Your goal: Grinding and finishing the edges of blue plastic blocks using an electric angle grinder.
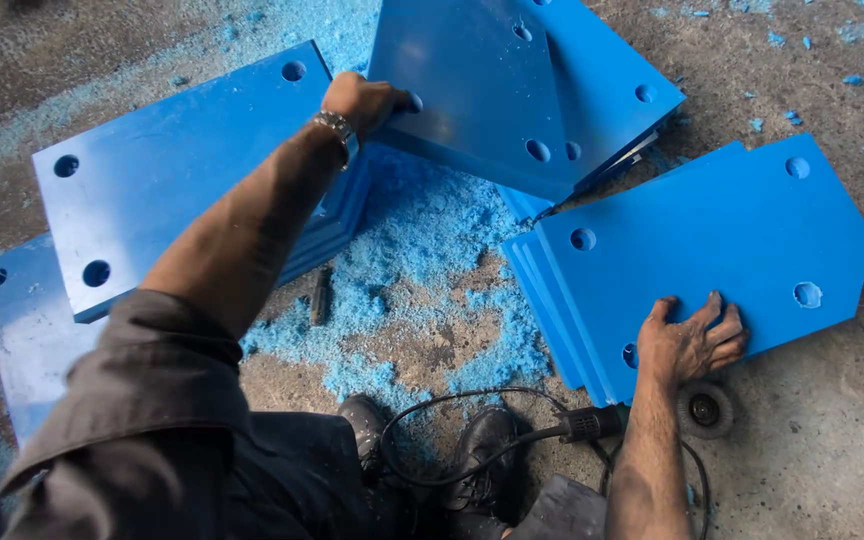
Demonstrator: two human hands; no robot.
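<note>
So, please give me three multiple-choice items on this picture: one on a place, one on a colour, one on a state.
1. Where does the right hand rest?
A. on the near edge of the right stack
B. on the grinder
C. on the boots

2. What colour are the shavings on the floor?
A. red
B. blue
C. white

3. How is the plate under the left hand?
A. flat on the floor
B. tilted, one edge lifted
C. broken in two

Answers:
1 A: the palm and spread fingers lie flat on the stack's top panel, above the grinder.
2 B: the heap between the stacks matches the blue panels.
3 B: the hand grips its left edge and the plate slants over the stack beneath.
</note>
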